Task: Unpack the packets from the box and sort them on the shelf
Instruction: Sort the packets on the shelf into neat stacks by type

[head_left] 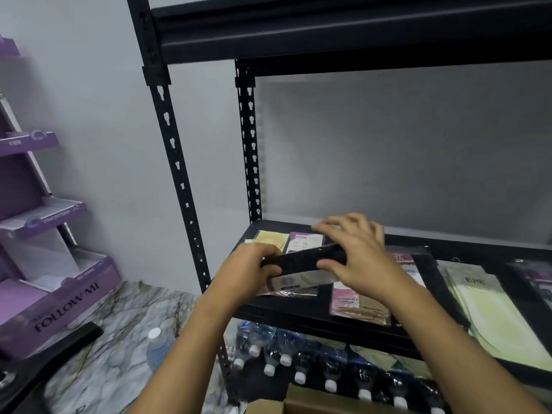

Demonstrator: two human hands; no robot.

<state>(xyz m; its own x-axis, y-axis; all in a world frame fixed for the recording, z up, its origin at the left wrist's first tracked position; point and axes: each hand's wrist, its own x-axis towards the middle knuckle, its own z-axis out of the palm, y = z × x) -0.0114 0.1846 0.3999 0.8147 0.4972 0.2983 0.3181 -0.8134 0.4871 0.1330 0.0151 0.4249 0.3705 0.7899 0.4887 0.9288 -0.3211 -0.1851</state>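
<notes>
Left grip [254, 267] curled round left end of dark packet [301, 259]. Right grip [358, 252] pinches its right end, thumb underneath. Packet held just above shelf [283, 315], over other packets [355, 306] lying flat. Box [313, 404] below.

Left hand [252, 265], right hand [360, 253]: pinch grip

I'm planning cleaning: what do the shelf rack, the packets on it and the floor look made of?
Shelf rack: probably metal, matt black paint; keyhole slots punched in the uprights. Packets: clear glossy plastic film over printed inserts, going by glare and crinkles. Floor: marble or marble-look tile, grey veining; which one is unclear.
</notes>
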